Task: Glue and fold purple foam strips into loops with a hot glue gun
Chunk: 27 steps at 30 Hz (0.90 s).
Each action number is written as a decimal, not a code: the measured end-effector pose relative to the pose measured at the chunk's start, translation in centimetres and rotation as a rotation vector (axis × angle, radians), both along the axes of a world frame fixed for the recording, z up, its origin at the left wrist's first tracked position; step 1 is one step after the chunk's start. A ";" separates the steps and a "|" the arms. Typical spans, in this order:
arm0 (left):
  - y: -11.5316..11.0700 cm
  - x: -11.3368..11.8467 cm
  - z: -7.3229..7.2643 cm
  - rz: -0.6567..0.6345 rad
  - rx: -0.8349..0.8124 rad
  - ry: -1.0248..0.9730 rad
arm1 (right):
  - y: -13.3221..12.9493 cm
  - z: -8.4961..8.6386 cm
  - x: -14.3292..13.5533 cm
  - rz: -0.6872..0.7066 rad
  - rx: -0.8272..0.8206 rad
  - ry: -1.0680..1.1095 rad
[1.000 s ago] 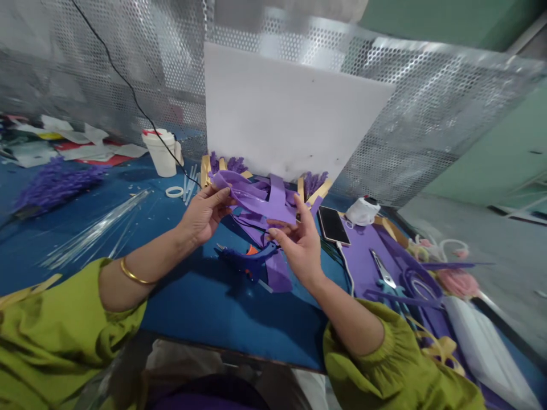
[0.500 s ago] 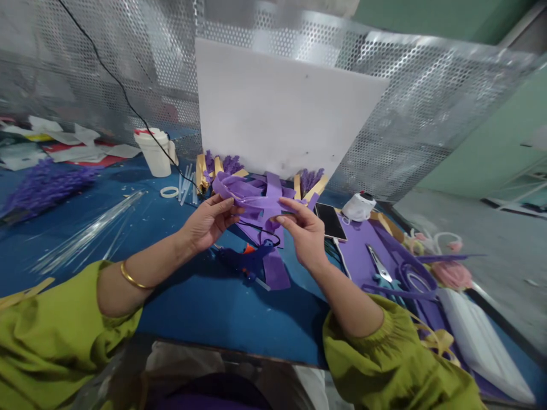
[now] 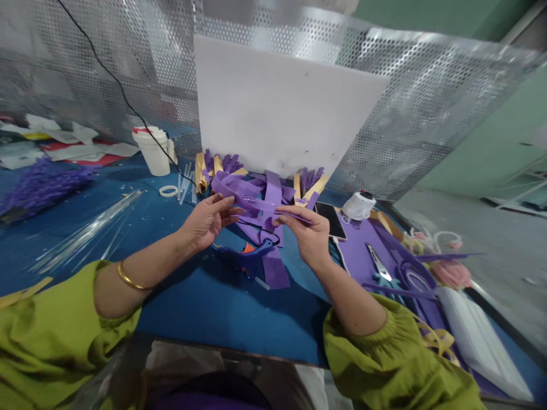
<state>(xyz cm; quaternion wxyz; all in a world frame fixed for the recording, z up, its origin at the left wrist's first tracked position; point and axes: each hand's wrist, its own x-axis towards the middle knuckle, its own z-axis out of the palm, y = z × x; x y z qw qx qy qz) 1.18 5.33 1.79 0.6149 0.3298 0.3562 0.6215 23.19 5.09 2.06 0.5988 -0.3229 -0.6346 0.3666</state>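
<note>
A purple strip (image 3: 256,205) is stretched between my two hands above the blue table, looping up at its left part. My left hand (image 3: 212,219) pinches it at the left, thumb on top. At its right, my right hand (image 3: 305,230) grips the strip between thumb and fingers. Below them lies a blue glue gun (image 3: 245,260) with an orange part and a clear stick at its end. More purple strips (image 3: 276,270) lie under and behind the hands. A shiny clear line runs along the held strip.
Behind stand small purple flower bundles (image 3: 311,179) and a white board (image 3: 286,108). At the left are a white cup (image 3: 154,152), a tape ring (image 3: 168,191) and purple flowers (image 3: 47,182). A phone (image 3: 330,221), scissors (image 3: 380,265) and a white stack (image 3: 482,341) lie right.
My right hand has turned and shifted slightly right, its fingers now closed together over the strip. The strip is drawn straighter. My left hand has hardly moved.
</note>
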 end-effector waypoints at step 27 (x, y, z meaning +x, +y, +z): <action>0.0 -1.5 1.0 -0.336 0.458 0.991 | -1.0 1.3 0.7 -0.049 0.399 -0.380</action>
